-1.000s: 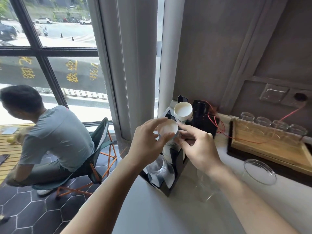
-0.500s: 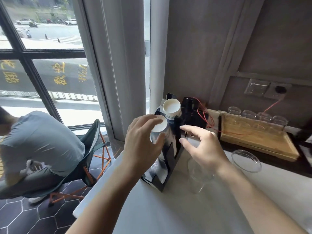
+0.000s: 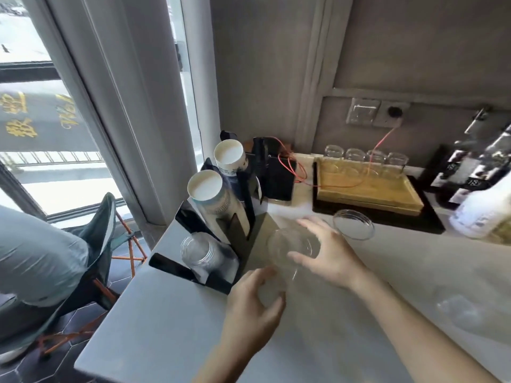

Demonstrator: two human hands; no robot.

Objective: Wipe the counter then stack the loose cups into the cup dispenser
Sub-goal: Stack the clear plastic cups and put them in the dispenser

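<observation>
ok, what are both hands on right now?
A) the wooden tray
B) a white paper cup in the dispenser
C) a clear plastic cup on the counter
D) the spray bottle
C: the left hand and right hand both close around the clear plastic cup, beside the black cup dispenser.

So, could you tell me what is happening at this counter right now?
A person is tidying loose cups into the black cup dispenser. Both hands are on a clear plastic cup lying beside it on the counter: the left hand at its base, the right hand at its rim. Two paper cup stacks already sit in the dispenser, with clear cups in the lowest slot.
</observation>
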